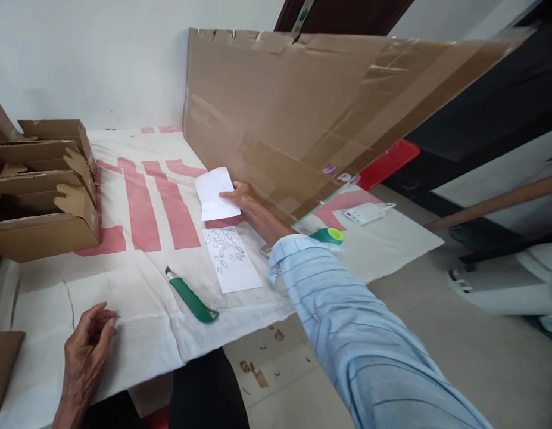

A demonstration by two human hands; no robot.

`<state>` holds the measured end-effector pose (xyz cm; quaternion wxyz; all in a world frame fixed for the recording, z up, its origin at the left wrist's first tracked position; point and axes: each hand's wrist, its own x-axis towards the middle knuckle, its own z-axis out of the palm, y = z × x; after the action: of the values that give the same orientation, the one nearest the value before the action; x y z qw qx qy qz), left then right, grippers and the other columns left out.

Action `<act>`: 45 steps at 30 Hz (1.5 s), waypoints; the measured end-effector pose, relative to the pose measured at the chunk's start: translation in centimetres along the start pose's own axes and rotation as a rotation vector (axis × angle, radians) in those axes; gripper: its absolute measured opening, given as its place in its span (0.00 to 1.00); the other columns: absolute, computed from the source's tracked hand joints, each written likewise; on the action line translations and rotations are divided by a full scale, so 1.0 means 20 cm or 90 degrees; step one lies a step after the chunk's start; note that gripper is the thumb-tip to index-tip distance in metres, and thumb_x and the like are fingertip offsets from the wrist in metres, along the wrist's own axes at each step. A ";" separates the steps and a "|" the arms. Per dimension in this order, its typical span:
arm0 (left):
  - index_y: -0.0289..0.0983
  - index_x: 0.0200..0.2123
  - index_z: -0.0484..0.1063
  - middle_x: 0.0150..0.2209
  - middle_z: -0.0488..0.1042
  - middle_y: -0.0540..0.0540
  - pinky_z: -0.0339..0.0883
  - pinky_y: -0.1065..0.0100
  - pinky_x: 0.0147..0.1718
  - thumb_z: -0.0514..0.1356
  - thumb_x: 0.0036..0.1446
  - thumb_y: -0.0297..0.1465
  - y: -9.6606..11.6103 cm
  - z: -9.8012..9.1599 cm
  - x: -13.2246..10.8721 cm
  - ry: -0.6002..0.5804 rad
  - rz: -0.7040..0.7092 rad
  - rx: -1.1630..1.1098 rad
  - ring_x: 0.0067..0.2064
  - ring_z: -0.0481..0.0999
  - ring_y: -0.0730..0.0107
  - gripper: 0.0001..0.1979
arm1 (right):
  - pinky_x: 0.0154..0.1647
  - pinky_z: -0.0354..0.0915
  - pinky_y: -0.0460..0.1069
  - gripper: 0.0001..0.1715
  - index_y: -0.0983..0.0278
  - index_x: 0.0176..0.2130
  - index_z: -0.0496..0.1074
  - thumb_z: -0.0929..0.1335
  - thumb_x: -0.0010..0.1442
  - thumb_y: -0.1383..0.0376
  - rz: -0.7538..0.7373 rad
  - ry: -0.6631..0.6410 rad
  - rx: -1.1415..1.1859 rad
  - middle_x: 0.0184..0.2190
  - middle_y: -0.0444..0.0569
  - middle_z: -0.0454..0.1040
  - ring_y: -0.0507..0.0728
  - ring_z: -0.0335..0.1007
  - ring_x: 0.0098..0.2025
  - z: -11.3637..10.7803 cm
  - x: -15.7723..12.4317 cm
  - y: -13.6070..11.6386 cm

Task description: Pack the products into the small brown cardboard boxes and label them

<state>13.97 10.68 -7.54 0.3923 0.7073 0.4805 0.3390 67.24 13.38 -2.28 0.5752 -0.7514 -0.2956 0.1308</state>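
My right hand (240,195) reaches across the table and grips the edge of a white sheet of paper (217,195), thumb on top. Just below it lies another white paper (240,277) with several small paper clips (224,244) scattered on its upper part. My left hand (89,341) rests on the cloth near the front edge, its fingers loosely curled; what they hold, if anything, is hidden. Between the hands lies a green utility knife (192,299), its blade end pointing away to the left.
Open cardboard boxes (43,241) stand at the left. A large cardboard sheet (276,101) leans upright behind my right hand. Right of my forearm are a green tape roll (328,235) and a white power strip (365,213). A red plastic item (387,165) sits beyond the table.
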 end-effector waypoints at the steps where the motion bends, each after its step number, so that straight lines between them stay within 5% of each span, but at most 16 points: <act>1: 0.40 0.54 0.77 0.41 0.86 0.42 0.82 0.62 0.39 0.66 0.61 0.47 0.00 0.00 0.00 0.002 0.003 0.009 0.35 0.86 0.60 0.23 | 0.41 0.72 0.54 0.17 0.65 0.35 0.73 0.79 0.47 0.74 0.009 0.001 -0.067 0.32 0.48 0.78 0.59 0.74 0.38 0.00 0.02 0.03; 7: 0.39 0.53 0.77 0.40 0.87 0.43 0.81 0.66 0.34 0.66 0.59 0.47 -0.02 0.01 0.01 0.021 0.010 0.031 0.34 0.86 0.63 0.23 | 0.59 0.67 0.61 0.27 0.69 0.57 0.70 0.74 0.59 0.71 -0.052 -0.045 -0.463 0.52 0.61 0.78 0.67 0.72 0.57 0.02 0.04 0.05; 16: 0.38 0.52 0.77 0.39 0.86 0.43 0.81 0.64 0.36 0.66 0.58 0.47 -0.01 0.01 0.03 0.017 0.014 0.017 0.34 0.85 0.62 0.25 | 0.66 0.60 0.62 0.21 0.71 0.60 0.70 0.66 0.68 0.74 -0.145 -0.042 -0.531 0.64 0.66 0.70 0.67 0.64 0.64 0.00 -0.07 -0.12; 22: 0.38 0.52 0.77 0.40 0.86 0.42 0.80 0.64 0.35 0.65 0.58 0.48 0.00 0.02 0.03 0.017 0.014 0.007 0.33 0.85 0.63 0.25 | 0.65 0.62 0.56 0.18 0.71 0.60 0.71 0.62 0.75 0.68 -0.272 -0.024 -0.470 0.59 0.57 0.73 0.58 0.64 0.60 -0.17 -0.37 -0.23; 27: 0.38 0.53 0.76 0.40 0.86 0.43 0.80 0.62 0.36 0.66 0.57 0.49 0.00 0.02 0.04 0.003 0.013 -0.009 0.34 0.85 0.61 0.27 | 0.61 0.69 0.58 0.18 0.67 0.56 0.74 0.64 0.74 0.61 -0.303 0.010 -0.414 0.54 0.60 0.77 0.62 0.72 0.56 -0.34 -0.89 0.02; 32: 0.43 0.51 0.77 0.39 0.85 0.44 0.81 0.53 0.36 0.68 0.56 0.48 -0.02 0.03 0.07 0.012 0.022 -0.021 0.35 0.85 0.54 0.23 | 0.61 0.72 0.63 0.17 0.59 0.52 0.74 0.67 0.70 0.52 -0.259 0.013 -0.412 0.52 0.59 0.80 0.68 0.75 0.57 -0.31 -1.28 0.37; 36: 0.43 0.46 0.77 0.35 0.83 0.43 0.79 0.54 0.34 0.67 0.57 0.43 0.04 0.05 0.01 0.002 0.087 -0.059 0.33 0.84 0.53 0.16 | 0.60 0.70 0.69 0.19 0.61 0.47 0.74 0.64 0.69 0.50 -0.253 0.016 -0.370 0.50 0.64 0.79 0.71 0.74 0.55 -0.28 -1.38 0.47; 40: 0.40 0.46 0.77 0.34 0.82 0.45 0.77 0.63 0.35 0.63 0.61 0.35 0.05 0.06 -0.11 0.002 0.081 -0.015 0.32 0.82 0.63 0.11 | 0.58 0.71 0.66 0.22 0.60 0.43 0.74 0.64 0.65 0.47 -0.306 0.042 -0.410 0.45 0.62 0.80 0.71 0.75 0.51 -0.29 -1.37 0.60; 45: 0.40 0.49 0.77 0.42 0.84 0.44 0.78 0.62 0.48 0.62 0.62 0.27 0.04 0.01 -0.28 0.024 0.075 0.046 0.43 0.84 0.64 0.12 | 0.57 0.71 0.69 0.22 0.58 0.41 0.74 0.63 0.64 0.46 -0.314 0.049 -0.400 0.44 0.64 0.80 0.75 0.76 0.52 -0.30 -1.35 0.70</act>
<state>12.77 5.15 -7.57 0.3368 0.7418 0.4570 0.3571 53.10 -9.68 -17.55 0.3420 -0.8017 -0.4709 -0.1362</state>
